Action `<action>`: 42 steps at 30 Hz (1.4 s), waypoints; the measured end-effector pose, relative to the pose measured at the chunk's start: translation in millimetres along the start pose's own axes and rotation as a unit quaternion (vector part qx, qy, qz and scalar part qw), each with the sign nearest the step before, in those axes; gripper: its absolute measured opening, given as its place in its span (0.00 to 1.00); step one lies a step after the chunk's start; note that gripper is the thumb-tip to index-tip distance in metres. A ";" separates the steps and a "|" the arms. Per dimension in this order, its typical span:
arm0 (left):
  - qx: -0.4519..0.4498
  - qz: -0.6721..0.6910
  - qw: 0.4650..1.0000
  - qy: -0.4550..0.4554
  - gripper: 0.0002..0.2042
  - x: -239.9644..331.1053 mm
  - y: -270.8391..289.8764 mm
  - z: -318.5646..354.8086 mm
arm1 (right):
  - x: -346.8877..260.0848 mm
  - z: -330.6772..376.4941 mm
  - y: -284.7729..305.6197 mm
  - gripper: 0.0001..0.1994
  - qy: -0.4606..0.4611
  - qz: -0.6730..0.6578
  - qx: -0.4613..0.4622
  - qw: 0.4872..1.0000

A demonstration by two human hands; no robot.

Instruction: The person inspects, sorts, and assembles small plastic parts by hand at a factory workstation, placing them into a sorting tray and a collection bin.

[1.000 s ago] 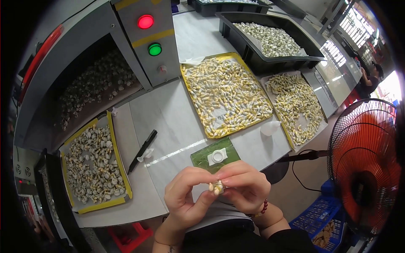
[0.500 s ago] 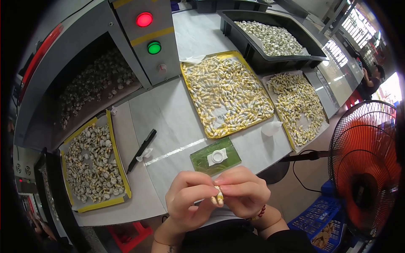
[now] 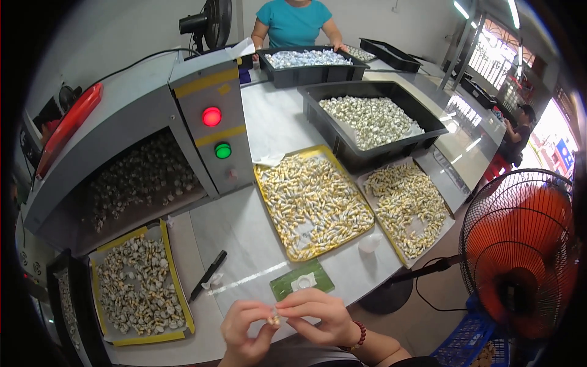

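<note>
Low in front of me, my left hand [image 3: 246, 329] pinches a small white-and-yellow piece [image 3: 276, 320] between thumb and fingertips. From the other side, the closed thumb and fingertips of my right hand [image 3: 322, 316] meet at the same piece, partly covering it. A beaded bracelet circles my right wrist. Just beyond my fingers lies a green mat [image 3: 321, 278], bearing a small white round dish [image 3: 304, 281]. Further off, a yellow-edged tray [image 3: 283, 246] holds many similar yellow-and-white pieces.
Left are a grey machine [image 3: 134, 85], a yellow-edged tray [image 3: 189, 318] of greyish pieces and a black pen-like tool [image 3: 208, 275]. A white cup [image 3: 369, 243], another tray [image 3: 400, 255], a black bin [image 3: 361, 158] and a fan [image 3: 520, 244] stand right. A person in teal [image 3: 293, 24] is opposite.
My view has tilted up, so the person in teal and a far bin appear. My hands sit lower in the picture, and the right fingers are straighter around the piece.
</note>
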State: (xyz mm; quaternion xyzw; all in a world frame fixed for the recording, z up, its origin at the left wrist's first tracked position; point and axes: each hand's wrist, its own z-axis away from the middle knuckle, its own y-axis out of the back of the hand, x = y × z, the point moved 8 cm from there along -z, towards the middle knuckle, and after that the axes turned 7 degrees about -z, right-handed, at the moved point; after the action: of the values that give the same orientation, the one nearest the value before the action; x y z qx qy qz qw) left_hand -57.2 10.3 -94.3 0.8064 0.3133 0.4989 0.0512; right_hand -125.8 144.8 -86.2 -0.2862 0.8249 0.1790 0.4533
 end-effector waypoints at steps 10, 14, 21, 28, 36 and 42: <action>0.137 -0.492 0.847 0.146 0.09 -79.4 207.2 -5.4 | 17.0 21.6 85.3 0.09 -0.001 0.118 0.174 0.978; 0.076 -0.489 0.857 0.143 0.17 -90.3 210.6 -33.3 | 25.9 27.5 95.0 0.08 -0.021 0.110 0.189 0.976; -0.029 -0.534 0.843 0.058 0.23 -144.4 171.0 -167.1 | 30.7 26.3 99.5 0.08 -0.016 0.115 0.188 0.975; -0.116 -0.608 0.783 0.063 0.27 -363.6 203.2 -271.9 | 24.6 26.3 85.0 0.07 -0.012 0.148 0.162 0.976; -0.025 -0.574 0.810 0.121 0.29 -354.2 179.9 -268.9 | 30.0 25.9 83.9 0.07 -0.038 0.155 0.150 0.976; -0.051 -0.547 0.826 0.127 0.31 -368.8 178.2 -269.4 | 30.0 24.6 86.7 0.06 -0.035 0.159 0.166 0.973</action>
State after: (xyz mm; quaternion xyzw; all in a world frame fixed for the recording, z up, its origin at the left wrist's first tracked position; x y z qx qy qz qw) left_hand -314.4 -399.2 -174.9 0.4283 0.6810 0.5026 0.3164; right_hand -177.7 216.1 -121.5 -0.0659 0.8617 0.1195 0.4887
